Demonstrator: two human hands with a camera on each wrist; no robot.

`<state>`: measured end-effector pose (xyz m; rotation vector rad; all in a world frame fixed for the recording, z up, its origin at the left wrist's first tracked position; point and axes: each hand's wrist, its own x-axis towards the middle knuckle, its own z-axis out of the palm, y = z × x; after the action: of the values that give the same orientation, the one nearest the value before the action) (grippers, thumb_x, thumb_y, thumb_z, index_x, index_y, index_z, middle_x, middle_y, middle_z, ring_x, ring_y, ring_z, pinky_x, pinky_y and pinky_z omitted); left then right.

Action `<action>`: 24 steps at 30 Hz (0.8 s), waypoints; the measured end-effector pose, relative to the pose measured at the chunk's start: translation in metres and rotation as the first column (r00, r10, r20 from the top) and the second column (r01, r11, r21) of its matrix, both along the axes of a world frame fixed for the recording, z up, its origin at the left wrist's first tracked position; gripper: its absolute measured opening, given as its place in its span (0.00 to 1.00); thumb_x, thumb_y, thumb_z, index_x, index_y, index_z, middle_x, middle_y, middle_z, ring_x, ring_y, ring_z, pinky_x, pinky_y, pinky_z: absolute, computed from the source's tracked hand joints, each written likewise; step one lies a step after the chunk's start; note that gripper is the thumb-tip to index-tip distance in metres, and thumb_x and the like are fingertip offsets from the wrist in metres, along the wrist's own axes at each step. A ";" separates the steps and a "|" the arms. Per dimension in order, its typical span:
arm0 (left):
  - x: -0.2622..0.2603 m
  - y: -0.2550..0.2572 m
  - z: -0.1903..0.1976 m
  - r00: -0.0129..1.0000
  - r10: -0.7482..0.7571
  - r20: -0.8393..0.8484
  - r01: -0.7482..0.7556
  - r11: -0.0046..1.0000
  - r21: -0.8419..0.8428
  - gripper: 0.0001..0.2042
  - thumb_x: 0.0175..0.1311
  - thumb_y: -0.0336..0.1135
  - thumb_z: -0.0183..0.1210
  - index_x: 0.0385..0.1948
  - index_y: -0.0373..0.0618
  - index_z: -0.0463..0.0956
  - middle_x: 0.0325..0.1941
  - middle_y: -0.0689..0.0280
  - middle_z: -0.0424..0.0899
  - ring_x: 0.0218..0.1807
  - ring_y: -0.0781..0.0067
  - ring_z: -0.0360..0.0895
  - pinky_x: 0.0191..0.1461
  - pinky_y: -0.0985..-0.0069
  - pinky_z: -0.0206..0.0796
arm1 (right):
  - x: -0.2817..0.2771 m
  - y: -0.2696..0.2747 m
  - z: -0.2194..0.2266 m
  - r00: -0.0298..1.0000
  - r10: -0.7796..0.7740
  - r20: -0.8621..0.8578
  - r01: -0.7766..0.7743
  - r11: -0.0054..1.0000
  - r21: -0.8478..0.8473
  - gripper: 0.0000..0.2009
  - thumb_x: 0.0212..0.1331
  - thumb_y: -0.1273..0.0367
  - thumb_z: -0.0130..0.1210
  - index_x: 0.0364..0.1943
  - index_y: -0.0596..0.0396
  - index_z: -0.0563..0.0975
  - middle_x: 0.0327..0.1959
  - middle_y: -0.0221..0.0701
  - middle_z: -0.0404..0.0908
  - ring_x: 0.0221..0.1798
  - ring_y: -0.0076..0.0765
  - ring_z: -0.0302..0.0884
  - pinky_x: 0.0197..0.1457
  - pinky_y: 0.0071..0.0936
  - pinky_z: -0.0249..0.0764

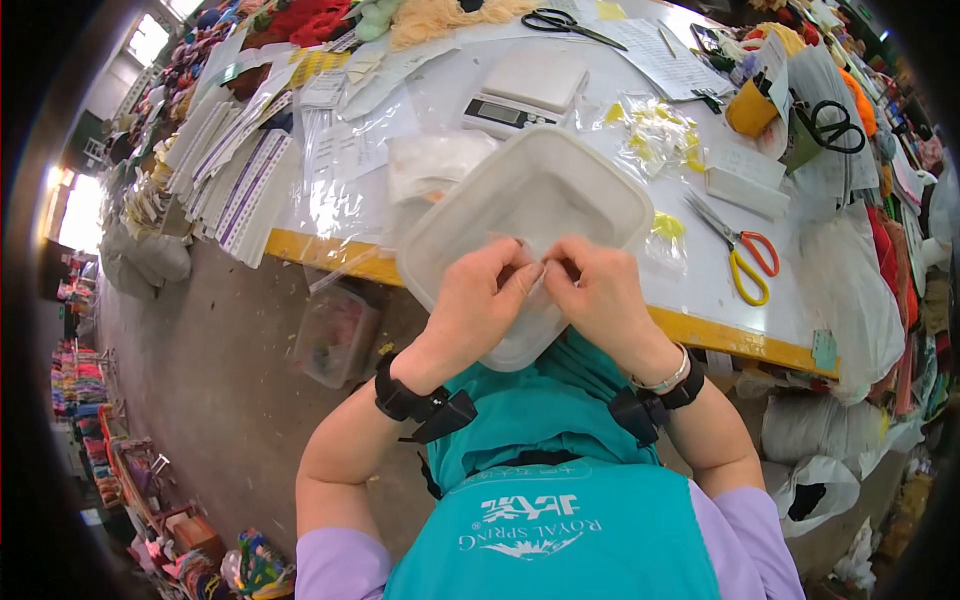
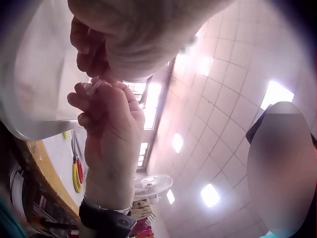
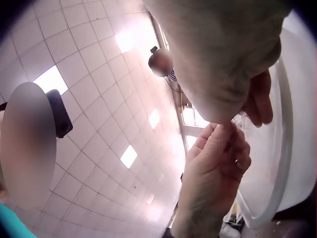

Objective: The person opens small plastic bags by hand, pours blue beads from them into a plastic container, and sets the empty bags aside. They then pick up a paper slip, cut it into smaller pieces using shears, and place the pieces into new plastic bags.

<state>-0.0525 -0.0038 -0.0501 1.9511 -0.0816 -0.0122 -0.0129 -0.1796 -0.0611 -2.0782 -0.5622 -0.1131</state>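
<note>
Over a whitish plastic tub (image 1: pixel 625 195), my left hand (image 1: pixel 478 292) and right hand (image 1: pixel 606 297) meet, thumbs and fingertips close together. Between them they pinch a small piece of clear plastic (image 2: pixel 90 88), mostly hidden by the fingers. The left wrist view has the right hand (image 2: pixel 111 111) with its fingers curled toward the clear piece. In the right wrist view, the left hand (image 3: pixel 215 158) bends its fingers the same way. The tub tilts over the table's front edge, above the lap.
Behind the tub stands a digital scale (image 1: pixel 500 112). Scissors with red and yellow handles (image 1: pixel 750 262) lie to the right, near a bag of small yellow-and-white pieces (image 1: pixel 655 135). Stacked cards (image 1: pixel 245 190) overhang the table's left side. A plastic bin (image 1: pixel 337 335) sits below the table edge.
</note>
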 end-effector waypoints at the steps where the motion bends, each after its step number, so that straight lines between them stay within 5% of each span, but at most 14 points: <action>1: 0.000 0.001 0.001 1.000 0.027 0.002 -0.027 0.996 0.086 0.05 0.69 0.29 0.60 0.33 0.39 0.75 0.26 0.70 0.77 0.29 0.83 0.71 0.32 0.79 0.63 | 0.002 0.000 0.000 1.000 -0.011 0.003 0.011 1.000 0.025 0.04 0.57 0.70 0.57 0.30 0.55 0.80 0.21 0.43 0.80 0.26 0.53 0.81 0.31 0.43 0.75; 3: -0.002 0.004 0.003 0.996 0.083 0.012 -0.084 0.964 0.253 0.04 0.67 0.27 0.61 0.34 0.39 0.75 0.27 0.67 0.79 0.29 0.80 0.74 0.32 0.77 0.66 | 0.005 0.000 -0.001 1.000 -0.030 0.008 0.029 0.997 0.072 0.04 0.57 0.69 0.57 0.29 0.54 0.80 0.21 0.42 0.80 0.26 0.54 0.80 0.30 0.44 0.74; 6: 0.002 -0.004 0.008 0.965 0.200 0.170 -0.246 0.915 0.319 0.04 0.63 0.25 0.62 0.37 0.42 0.78 0.30 0.62 0.82 0.29 0.70 0.81 0.34 0.73 0.72 | 0.001 0.004 -0.004 0.995 0.093 0.030 -0.090 0.992 -0.084 0.05 0.56 0.68 0.58 0.28 0.53 0.78 0.21 0.41 0.81 0.26 0.53 0.81 0.30 0.45 0.75; 9: 0.004 -0.003 0.005 0.890 -0.016 0.457 -0.206 0.878 0.433 0.09 0.59 0.27 0.62 0.42 0.47 0.80 0.32 0.64 0.81 0.28 0.56 0.81 0.33 0.64 0.73 | -0.001 0.007 -0.001 0.986 0.151 0.070 -0.143 0.984 -0.101 0.06 0.56 0.67 0.58 0.27 0.53 0.77 0.21 0.40 0.81 0.25 0.53 0.80 0.29 0.45 0.75; 12: 0.004 0.009 0.008 0.845 -0.226 0.485 -0.155 0.763 0.627 0.10 0.61 0.23 0.63 0.43 0.46 0.84 0.35 0.61 0.83 0.30 0.62 0.83 0.33 0.71 0.74 | 0.000 -0.002 0.002 0.989 0.140 0.047 -0.136 0.988 -0.076 0.05 0.56 0.67 0.57 0.28 0.53 0.79 0.21 0.39 0.81 0.26 0.52 0.81 0.30 0.42 0.76; 15: 0.001 0.009 0.015 0.865 -0.213 0.453 -0.097 0.816 0.570 0.08 0.62 0.22 0.63 0.41 0.43 0.85 0.32 0.60 0.83 0.29 0.64 0.82 0.33 0.74 0.72 | 0.000 -0.022 0.014 0.972 0.187 -0.143 -0.182 0.982 0.051 0.06 0.55 0.71 0.57 0.35 0.54 0.82 0.26 0.39 0.83 0.29 0.49 0.83 0.34 0.38 0.78; 18: 0.001 0.008 0.022 0.935 -0.098 0.340 -0.054 0.911 0.409 0.07 0.64 0.22 0.62 0.41 0.40 0.85 0.31 0.62 0.83 0.30 0.70 0.82 0.35 0.77 0.72 | 0.003 -0.057 0.010 0.980 0.195 -0.045 -0.180 0.958 0.225 0.14 0.52 0.76 0.56 0.44 0.54 0.83 0.36 0.39 0.86 0.40 0.46 0.85 0.42 0.36 0.81; 20: 0.004 0.013 0.021 0.975 -0.012 0.224 -0.053 0.957 0.285 0.07 0.65 0.22 0.62 0.42 0.37 0.85 0.32 0.63 0.84 0.32 0.75 0.82 0.37 0.79 0.72 | 0.017 -0.103 0.006 0.994 0.109 0.015 -0.110 0.987 0.117 0.22 0.48 0.79 0.55 0.52 0.55 0.80 0.53 0.40 0.83 0.56 0.47 0.81 0.57 0.40 0.79; 22: 0.010 0.021 0.018 0.995 0.051 0.090 -0.066 0.982 0.176 0.07 0.67 0.23 0.61 0.43 0.35 0.85 0.33 0.65 0.84 0.33 0.79 0.81 0.39 0.81 0.72 | 0.037 -0.141 0.000 0.967 0.011 0.255 0.036 0.983 -0.178 0.25 0.45 0.80 0.54 0.54 0.55 0.79 0.61 0.41 0.79 0.66 0.50 0.74 0.69 0.43 0.72; 24: 0.017 0.020 0.018 0.996 0.072 0.044 -0.078 0.985 0.154 0.08 0.68 0.25 0.60 0.44 0.34 0.85 0.34 0.67 0.84 0.34 0.81 0.81 0.40 0.82 0.72 | 0.049 -0.165 -0.019 0.954 -0.003 0.301 0.108 0.937 -0.332 0.26 0.45 0.80 0.54 0.55 0.55 0.78 0.62 0.41 0.78 0.68 0.52 0.72 0.72 0.44 0.69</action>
<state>-0.0355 0.0161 -0.0319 2.1092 -0.0332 0.0703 0.0365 -0.3449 -0.0801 -2.4413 -0.7473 -0.3903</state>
